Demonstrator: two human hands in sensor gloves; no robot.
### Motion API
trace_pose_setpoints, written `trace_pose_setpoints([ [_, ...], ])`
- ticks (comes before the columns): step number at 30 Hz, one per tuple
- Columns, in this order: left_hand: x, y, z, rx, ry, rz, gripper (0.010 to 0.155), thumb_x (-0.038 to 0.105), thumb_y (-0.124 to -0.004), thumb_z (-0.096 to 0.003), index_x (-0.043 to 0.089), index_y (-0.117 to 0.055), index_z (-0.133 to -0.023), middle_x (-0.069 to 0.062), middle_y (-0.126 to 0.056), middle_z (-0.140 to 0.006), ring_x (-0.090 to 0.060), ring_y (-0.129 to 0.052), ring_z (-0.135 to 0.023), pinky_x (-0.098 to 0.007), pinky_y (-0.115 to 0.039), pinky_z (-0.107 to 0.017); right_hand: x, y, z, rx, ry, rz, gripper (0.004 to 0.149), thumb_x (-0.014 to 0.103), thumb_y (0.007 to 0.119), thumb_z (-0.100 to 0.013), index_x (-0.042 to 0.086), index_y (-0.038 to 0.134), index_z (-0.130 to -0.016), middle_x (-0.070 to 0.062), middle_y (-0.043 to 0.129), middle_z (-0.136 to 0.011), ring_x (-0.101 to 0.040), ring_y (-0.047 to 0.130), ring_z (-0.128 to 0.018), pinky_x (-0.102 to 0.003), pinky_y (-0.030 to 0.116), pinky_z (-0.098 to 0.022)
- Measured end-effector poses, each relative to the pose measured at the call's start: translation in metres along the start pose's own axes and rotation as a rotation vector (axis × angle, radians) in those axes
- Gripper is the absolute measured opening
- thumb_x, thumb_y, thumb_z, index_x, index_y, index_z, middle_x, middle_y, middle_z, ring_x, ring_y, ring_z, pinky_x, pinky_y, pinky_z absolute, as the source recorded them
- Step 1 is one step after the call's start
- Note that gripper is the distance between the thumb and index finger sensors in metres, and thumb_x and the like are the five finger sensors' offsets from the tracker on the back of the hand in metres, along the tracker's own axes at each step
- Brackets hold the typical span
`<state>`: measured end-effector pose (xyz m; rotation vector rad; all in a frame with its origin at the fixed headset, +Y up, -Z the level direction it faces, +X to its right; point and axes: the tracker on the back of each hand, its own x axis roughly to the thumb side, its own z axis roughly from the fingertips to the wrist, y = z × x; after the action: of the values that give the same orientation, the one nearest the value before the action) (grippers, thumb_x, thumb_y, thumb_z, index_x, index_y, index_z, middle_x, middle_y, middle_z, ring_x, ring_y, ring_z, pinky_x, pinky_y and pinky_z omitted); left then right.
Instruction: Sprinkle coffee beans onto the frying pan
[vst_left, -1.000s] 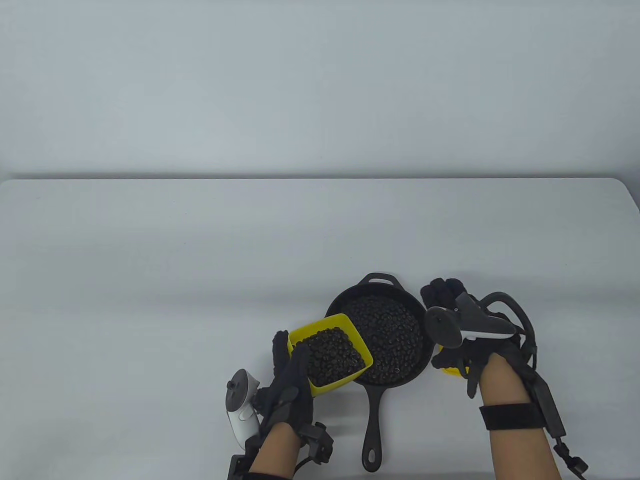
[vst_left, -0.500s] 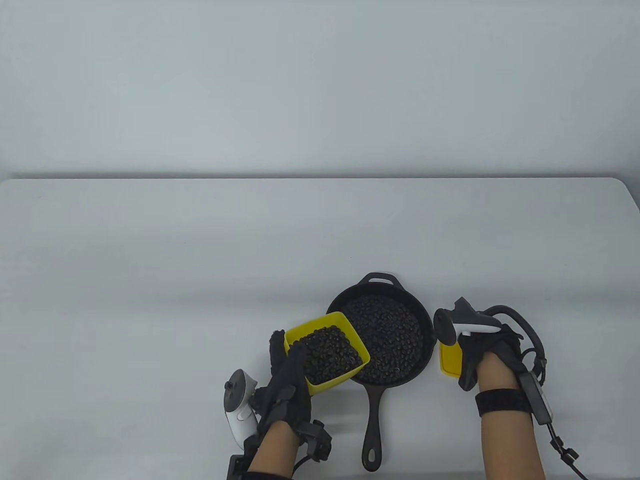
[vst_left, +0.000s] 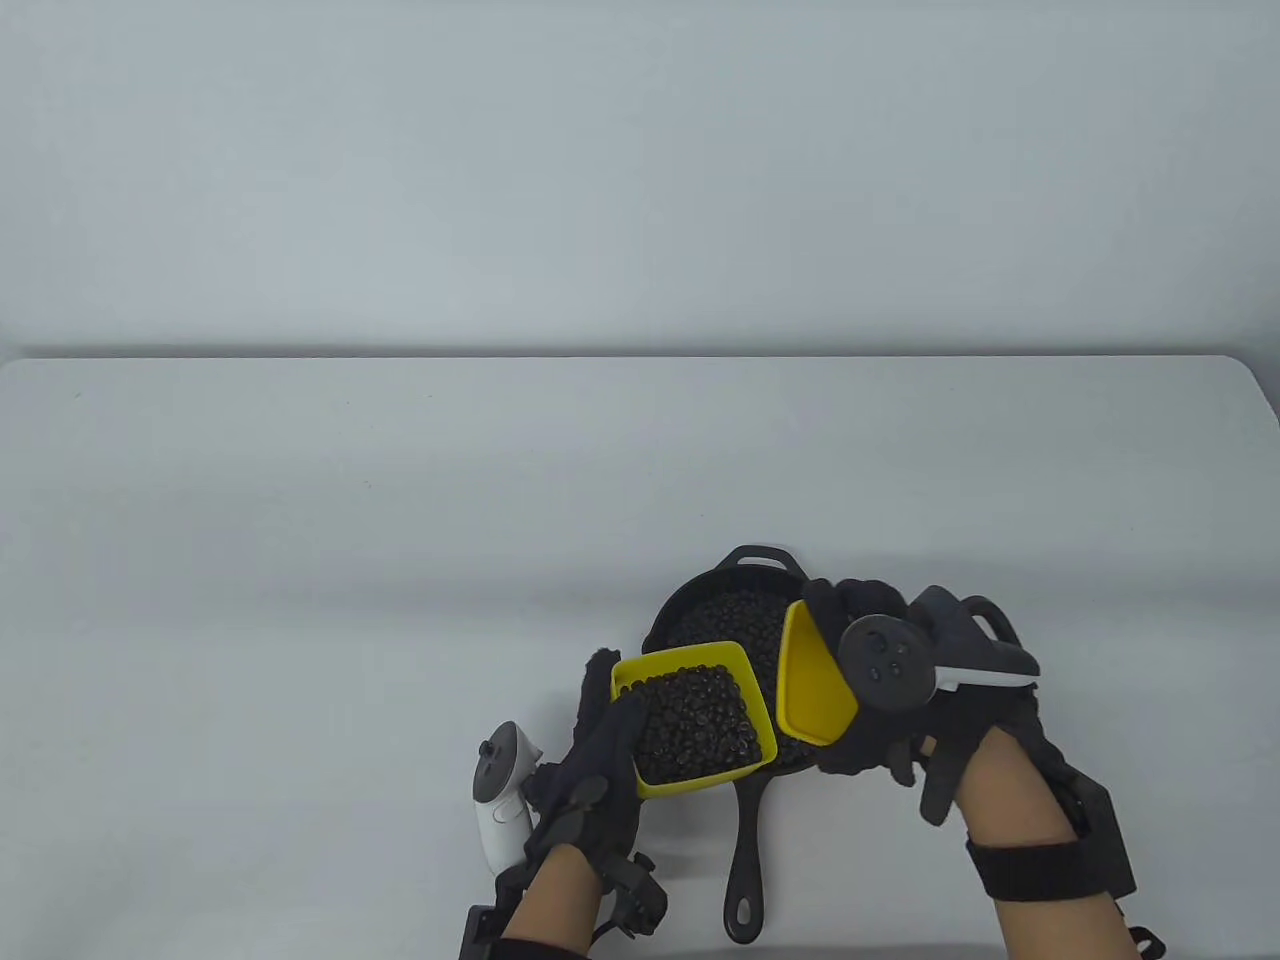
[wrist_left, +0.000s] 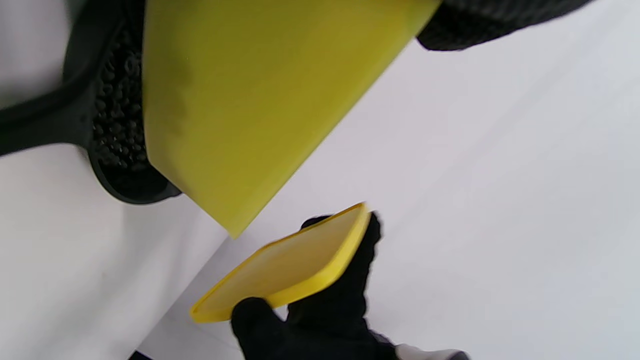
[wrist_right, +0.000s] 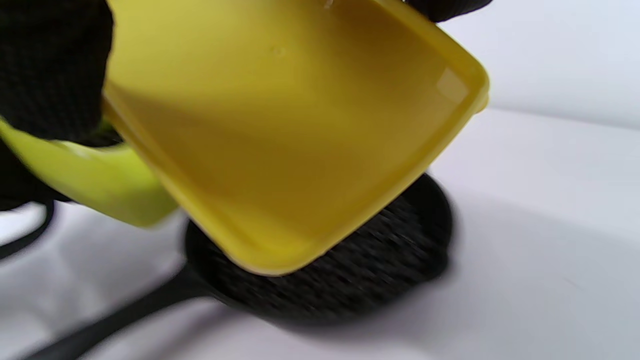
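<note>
The left hand (vst_left: 590, 770) is gripping a yellow tub (vst_left: 700, 725) full of beans (vst_left: 695, 720), fingers curled on its near-left wall, holding it over the near rim of the pan (vst_left: 745, 585). The right hand (vst_left: 880, 720) is holding a yellow lid (vst_left: 812, 685), tilted, above the pan's right side. The pan is lying on the worktop (vst_left: 300, 560), already holding beans.

no readable text, labels, brands or numbers in any view.

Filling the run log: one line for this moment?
left hand: holds yellow tub of coffee beans | right hand: holds yellow lid | black cast-iron frying pan: beans inside
</note>
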<state>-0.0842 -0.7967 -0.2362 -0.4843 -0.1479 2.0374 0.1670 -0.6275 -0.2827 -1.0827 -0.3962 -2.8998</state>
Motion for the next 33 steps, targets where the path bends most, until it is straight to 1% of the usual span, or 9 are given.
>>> trace_pose_setpoints([
  [8,0.003,-0.015,0.001,-0.118,-0.049,0.112,0.075,0.067,-0.063,-0.0554,0.043,-0.018,-0.11,-0.02,-0.046,-0.103,-0.045,-0.074,-0.086,-0.045,-0.077,-0.062,0.085,-0.01,-0.029,-0.021,-0.206,-0.061,0.131,0.075,0.086,-0.037,0.002,0.003,-0.107,-0.038,0.014,-0.105,-0.066,0.031,-0.092,-0.073,0.034,-0.066],
  [12,0.0,-0.015,0.001,-0.135,-0.083,0.265,0.081,0.081,-0.048,-0.0451,0.043,-0.023,-0.112,-0.021,-0.047,-0.104,-0.048,-0.073,-0.085,-0.048,-0.075,-0.062,0.093,-0.015,-0.033,-0.01,-0.18,-0.022,0.129,0.075,0.085,-0.038,0.002,0.005,-0.108,-0.038,0.014,-0.105,-0.066,0.03,-0.092,-0.074,0.033,-0.066],
  [16,0.003,-0.014,-0.003,-0.207,-0.07,0.159,0.097,0.089,-0.061,-0.0419,0.042,-0.015,-0.112,-0.021,-0.043,-0.106,-0.048,-0.072,-0.087,-0.048,-0.076,-0.061,0.096,-0.015,-0.039,0.023,-0.15,0.031,0.127,0.075,0.085,-0.038,0.003,0.008,-0.11,-0.037,0.016,-0.106,-0.066,0.03,-0.093,-0.073,0.032,-0.066],
  [18,0.006,-0.007,-0.005,-0.237,-0.018,0.116,0.093,0.081,-0.069,-0.0476,0.042,-0.013,-0.111,-0.02,-0.042,-0.108,-0.048,-0.071,-0.09,-0.05,-0.076,-0.062,0.095,-0.01,-0.041,0.058,-0.126,0.056,0.125,0.075,0.084,-0.038,0.003,0.01,-0.11,-0.036,0.016,-0.106,-0.066,0.03,-0.094,-0.072,0.034,-0.067],
  [22,0.007,0.006,-0.005,-0.123,0.031,0.056,0.086,0.074,-0.069,-0.0515,0.043,-0.016,-0.111,-0.019,-0.044,-0.108,-0.047,-0.073,-0.09,-0.048,-0.076,-0.063,0.085,-0.001,-0.035,-0.051,-0.041,0.085,0.118,0.079,0.074,-0.039,0.008,0.011,-0.11,-0.027,0.016,-0.112,-0.063,0.032,-0.1,-0.069,0.042,-0.068],
  [25,0.002,0.017,-0.005,-0.032,0.034,0.141,0.085,0.075,-0.067,-0.0519,0.045,-0.013,-0.11,-0.017,-0.041,-0.108,-0.045,-0.07,-0.091,-0.047,-0.075,-0.065,0.063,0.012,-0.02,-0.306,0.127,-0.071,0.107,0.082,0.059,-0.045,0.011,0.014,-0.112,-0.027,0.01,-0.111,-0.071,0.047,-0.092,-0.065,0.066,-0.058],
  [28,0.005,0.024,-0.007,-0.026,-0.01,0.192,0.084,0.076,-0.065,-0.0512,0.046,-0.012,-0.11,-0.015,-0.041,-0.108,-0.043,-0.071,-0.092,-0.044,-0.075,-0.066,0.041,0.041,-0.005,-0.514,0.231,-0.362,0.106,0.085,0.049,-0.048,0.01,0.006,-0.109,-0.033,0.003,-0.104,-0.068,0.079,-0.068,-0.047,0.088,-0.027],
  [30,0.008,0.023,-0.01,-0.062,-0.049,0.199,0.084,0.076,-0.065,-0.0507,0.047,-0.013,-0.11,-0.014,-0.042,-0.109,-0.042,-0.072,-0.093,-0.044,-0.076,-0.067,0.033,0.062,-0.009,-0.457,0.276,-0.579,0.106,0.086,0.047,-0.047,0.012,-0.004,-0.103,-0.033,-0.005,-0.099,-0.064,0.087,-0.055,-0.04,0.09,-0.019],
  [33,0.009,0.016,-0.012,-0.107,-0.084,0.211,0.084,0.077,-0.065,-0.0498,0.048,-0.014,-0.11,-0.013,-0.043,-0.109,-0.042,-0.073,-0.093,-0.043,-0.076,-0.067,0.032,0.075,-0.019,-0.456,0.227,-0.717,0.104,0.088,0.04,-0.046,0.015,-0.014,-0.098,-0.033,-0.009,-0.097,-0.053,0.094,-0.047,-0.031,0.091,-0.019],
])
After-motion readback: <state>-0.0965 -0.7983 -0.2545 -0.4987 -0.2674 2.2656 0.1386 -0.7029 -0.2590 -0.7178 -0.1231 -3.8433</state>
